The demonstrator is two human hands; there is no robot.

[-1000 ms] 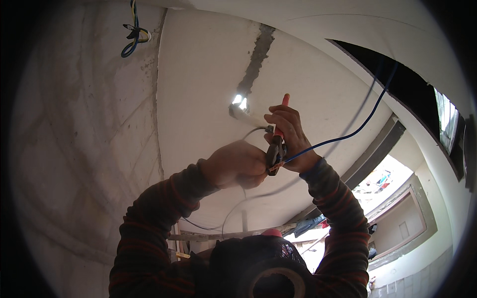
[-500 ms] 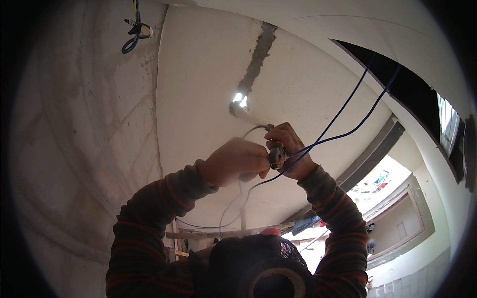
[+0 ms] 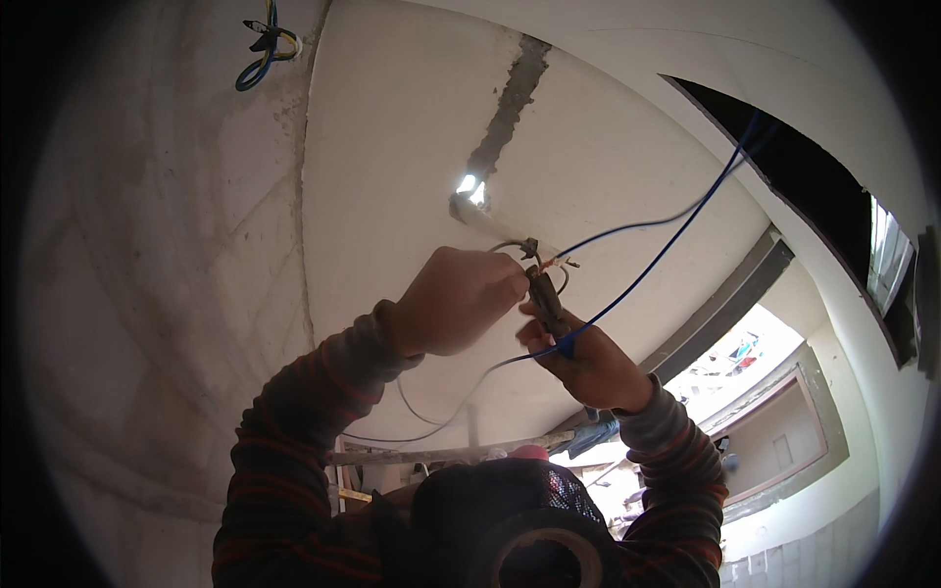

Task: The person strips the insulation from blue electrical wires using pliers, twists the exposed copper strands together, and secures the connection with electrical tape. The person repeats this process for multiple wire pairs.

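Both my arms, in dark sleeves with orange stripes, reach up toward a pale ceiling. My right hand (image 3: 600,365) is closed around a pair of pliers (image 3: 546,297) with a blue grip, metal jaws pointing up. The jaws are at a bundle of wire ends (image 3: 551,264) with orange-copper tips. My left hand (image 3: 459,299) is pinched shut beside the jaws; what its fingertips hold is hidden, likely a wire end. A blue wire (image 3: 676,235) runs from the tips to the right. A dark cable (image 3: 530,247) loops just above the pliers.
A pale tube (image 3: 502,229) comes from a bright hole (image 3: 470,186) in the ceiling. At the right is a dark rectangular opening (image 3: 814,196) with the blue wires entering it. Tied wires (image 3: 260,59) hang at upper left. A dark cap with mesh (image 3: 510,490) fills the lower middle.
My right hand has moved down, and the pliers now point upward. My left hand has risen slightly. The blue wire's end has shifted up, above the pliers.
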